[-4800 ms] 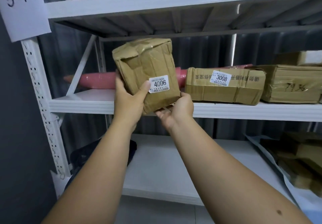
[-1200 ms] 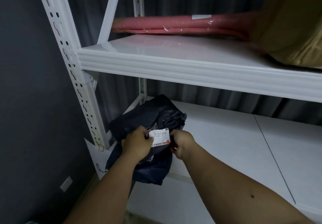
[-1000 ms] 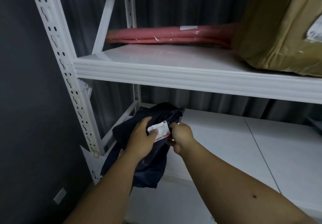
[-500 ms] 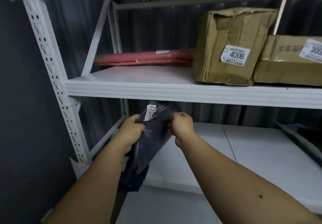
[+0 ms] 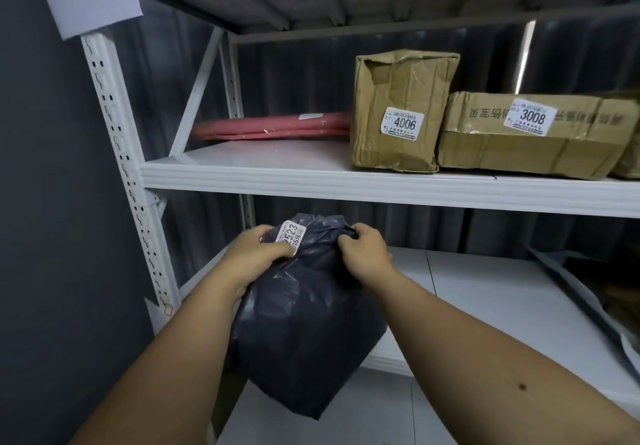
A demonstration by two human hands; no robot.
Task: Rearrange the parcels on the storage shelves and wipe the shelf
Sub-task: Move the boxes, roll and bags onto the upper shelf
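Left hand (image 5: 258,254): curled on upper left corner of dark plastic parcel (image 5: 304,337), thumb beside its white label (image 5: 292,233).
Right hand (image 5: 363,250): fingers clenched on upper right corner.
Parcel: held up in front of lower shelf (image 5: 485,292), below middle shelf (image 5: 346,184).
Beyond parcel, on middle shelf: box 4006 (image 5: 398,112) touching box 3008 (image 5: 526,136); pink flat package (image 5: 273,127) at rear.

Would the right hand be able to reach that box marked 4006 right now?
Probably not at once. The right hand grips the top of the dark bag, as does the left hand. The path up to the 4006 box at the shelf's front edge looks free, once it lets go.
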